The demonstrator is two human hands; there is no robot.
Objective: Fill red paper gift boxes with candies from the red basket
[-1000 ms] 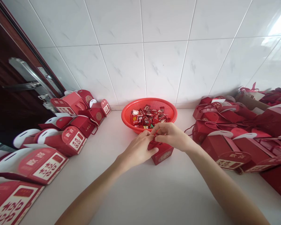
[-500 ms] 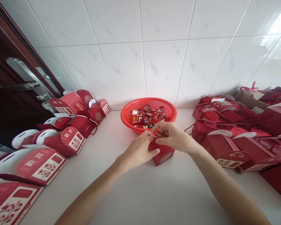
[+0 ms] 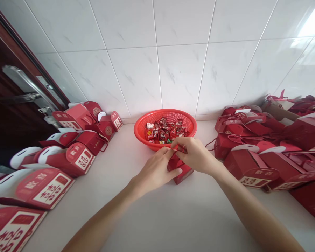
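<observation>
A small red gift box [image 3: 183,174] stands on the white counter just in front of a red plastic basket [image 3: 139,132]. My left hand [image 3: 159,166] is closed around the box's left side, its thumb along the front and its fingers near the top. At the top of the box, my right hand [image 3: 193,154] pinches a thin dark red cord [image 3: 179,151]. Both hands' fingertips meet there and hide most of the lid. Wrapped candies [image 3: 165,131] lie in the basket behind.
Several red and white gift boxes [image 3: 80,159] line the counter's left side. More red boxes [image 3: 248,164] are piled on the right beside an open cardboard carton [image 3: 275,115]. A tiled wall [image 3: 183,77] closes off the back; a dark door [image 3: 13,115] is at left.
My right hand has curled in and turned slightly over the box top, with the cord now showing between the fingers. The box has tilted or turned a little. The view has shifted slightly.
</observation>
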